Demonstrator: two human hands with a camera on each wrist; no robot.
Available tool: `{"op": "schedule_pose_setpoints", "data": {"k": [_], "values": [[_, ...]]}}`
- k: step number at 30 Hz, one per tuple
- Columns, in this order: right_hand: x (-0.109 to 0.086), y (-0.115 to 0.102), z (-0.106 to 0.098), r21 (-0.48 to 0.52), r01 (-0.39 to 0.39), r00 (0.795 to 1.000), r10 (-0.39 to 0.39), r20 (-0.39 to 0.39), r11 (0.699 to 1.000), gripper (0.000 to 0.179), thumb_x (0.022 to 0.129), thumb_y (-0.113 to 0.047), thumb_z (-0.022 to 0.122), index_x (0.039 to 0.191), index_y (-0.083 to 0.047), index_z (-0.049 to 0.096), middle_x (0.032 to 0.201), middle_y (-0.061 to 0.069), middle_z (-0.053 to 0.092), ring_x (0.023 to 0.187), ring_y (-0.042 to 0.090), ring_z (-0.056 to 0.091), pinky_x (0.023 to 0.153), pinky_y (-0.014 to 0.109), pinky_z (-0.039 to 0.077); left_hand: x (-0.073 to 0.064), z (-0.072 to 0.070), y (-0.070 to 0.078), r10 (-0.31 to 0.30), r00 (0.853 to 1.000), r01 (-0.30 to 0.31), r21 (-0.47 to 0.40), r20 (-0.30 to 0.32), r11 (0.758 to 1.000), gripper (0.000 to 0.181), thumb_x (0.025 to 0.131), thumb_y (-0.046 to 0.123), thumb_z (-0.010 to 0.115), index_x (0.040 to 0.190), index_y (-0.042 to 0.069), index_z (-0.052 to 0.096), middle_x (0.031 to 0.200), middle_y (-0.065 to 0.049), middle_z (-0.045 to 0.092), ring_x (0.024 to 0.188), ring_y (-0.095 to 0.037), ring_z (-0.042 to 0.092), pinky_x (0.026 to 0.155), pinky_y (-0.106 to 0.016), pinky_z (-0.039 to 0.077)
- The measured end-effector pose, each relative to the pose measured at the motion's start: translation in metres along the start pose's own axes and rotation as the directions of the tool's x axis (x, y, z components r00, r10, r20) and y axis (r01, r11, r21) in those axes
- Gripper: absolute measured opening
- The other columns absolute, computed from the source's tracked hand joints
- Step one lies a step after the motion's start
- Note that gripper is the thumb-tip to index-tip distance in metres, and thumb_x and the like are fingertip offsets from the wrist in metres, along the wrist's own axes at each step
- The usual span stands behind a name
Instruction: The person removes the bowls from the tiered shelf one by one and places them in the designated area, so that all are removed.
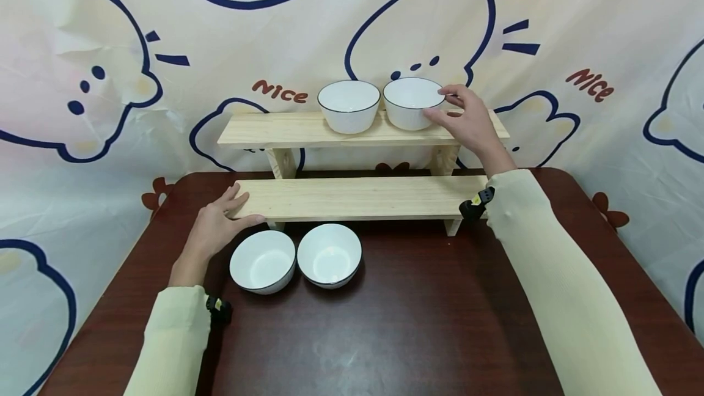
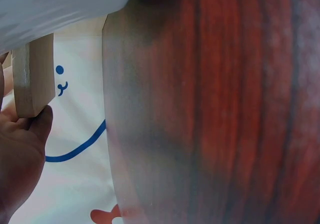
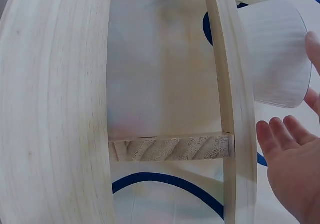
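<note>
A two-tier wooden shelf has two white bowls with dark rims on its upper board (image 1: 275, 130). My right hand (image 1: 470, 121) holds the right-hand bowl (image 1: 406, 116) at its right side, thumb on the outer wall and a fingertip at the rim. In the right wrist view the other fingers stand apart from this bowl (image 3: 277, 54). The left-hand bowl (image 1: 350, 120) is close beside it. My left hand (image 1: 209, 231) grips the left end of the lower board (image 1: 352, 197), thumb along its front edge; the left wrist view shows the board's end (image 2: 35, 79) between thumb and fingers.
Two more white bowls, a left one (image 1: 264, 261) and a right one (image 1: 330, 255), sit side by side on the dark red-brown table (image 1: 418, 316) before the shelf. The left one is near my left wrist. A printed cloth (image 1: 308, 35) hangs behind the table.
</note>
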State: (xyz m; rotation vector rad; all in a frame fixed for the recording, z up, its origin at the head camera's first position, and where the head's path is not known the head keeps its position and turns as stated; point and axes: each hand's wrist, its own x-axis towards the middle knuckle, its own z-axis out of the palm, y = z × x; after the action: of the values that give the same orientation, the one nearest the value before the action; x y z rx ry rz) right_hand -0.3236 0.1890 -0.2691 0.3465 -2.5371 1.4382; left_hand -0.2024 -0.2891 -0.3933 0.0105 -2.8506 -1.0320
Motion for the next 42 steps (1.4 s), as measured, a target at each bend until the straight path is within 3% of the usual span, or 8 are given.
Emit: {"op": "schedule_pose_setpoints", "data": {"k": [5,11,15,22,28,42], "values": [[0.0044,0.0018,0.0032,0.036,0.002,1.000,-0.003,0.015,0.999,0.061,0.089,-0.038,0.078,0.130,-0.001,0.051,0.157,0.011,0.041,0.144,0.030,0.040,0.114,0.046,0.037,-0.0009,0.0013,-0.0015,0.003,1.000,-0.003,0.003,-0.002,1.000,0.090,0.083,0.052,0.081,0.146,-0.002,0.047,0.163,-0.019,0.025,0.148,-0.042,0.027,0.109,-0.059,0.037],[0.0065,0.0025,0.0047,0.068,0.010,1.000,-0.010,-0.003,0.998,0.047,0.089,-0.034,0.079,0.114,-0.006,0.051,0.144,0.012,0.049,0.140,0.030,0.044,0.114,0.043,0.038,0.0001,0.0015,-0.0018,0.016,1.000,-0.016,0.002,-0.012,1.000,0.089,0.083,0.052,0.081,0.146,-0.002,0.048,0.163,-0.019,0.026,0.147,-0.043,0.027,0.109,-0.060,0.037],[0.0070,0.0029,0.0054,0.088,0.015,1.000,-0.016,0.001,0.996,0.043,0.089,-0.030,0.079,0.112,-0.007,0.051,0.140,0.012,0.048,0.141,0.030,0.043,0.114,0.042,0.038,0.0006,0.0016,-0.0018,0.017,1.000,-0.017,0.002,-0.013,1.000,0.090,0.083,0.052,0.081,0.146,-0.002,0.048,0.163,-0.020,0.026,0.148,-0.042,0.027,0.109,-0.060,0.037],[0.0055,0.0034,0.0055,0.123,-0.014,1.000,0.013,0.013,0.992,0.042,0.089,-0.028,0.080,0.111,-0.009,0.050,0.154,0.010,0.042,0.146,0.032,0.037,0.116,0.047,0.033,-0.0002,0.0024,-0.0022,0.014,1.000,-0.014,0.001,-0.009,1.000,0.091,0.082,0.053,0.081,0.146,-0.002,0.047,0.163,-0.019,0.025,0.148,-0.042,0.026,0.109,-0.061,0.036],[0.0047,0.0055,0.0075,0.174,0.014,1.000,-0.012,-0.010,0.985,0.040,0.088,-0.019,0.082,0.109,-0.008,0.049,0.146,0.015,0.044,0.143,0.030,0.041,0.114,0.039,0.038,-0.0004,0.0020,-0.0004,0.005,1.000,-0.005,-0.005,-0.006,1.000,0.090,0.082,0.053,0.081,0.147,-0.001,0.048,0.164,-0.018,0.025,0.149,-0.041,0.025,0.110,-0.060,0.035],[0.0042,0.0038,0.0062,0.103,0.027,0.998,-0.021,-0.064,0.994,0.038,0.082,-0.027,0.087,0.095,-0.012,0.055,0.143,0.011,0.055,0.140,0.030,0.047,0.115,0.048,0.035,-0.0002,0.0021,0.0003,0.009,1.000,-0.009,-0.006,-0.012,1.000,0.086,0.084,0.049,0.082,0.146,-0.001,0.049,0.163,-0.018,0.026,0.148,-0.042,0.027,0.109,-0.060,0.036]]}}
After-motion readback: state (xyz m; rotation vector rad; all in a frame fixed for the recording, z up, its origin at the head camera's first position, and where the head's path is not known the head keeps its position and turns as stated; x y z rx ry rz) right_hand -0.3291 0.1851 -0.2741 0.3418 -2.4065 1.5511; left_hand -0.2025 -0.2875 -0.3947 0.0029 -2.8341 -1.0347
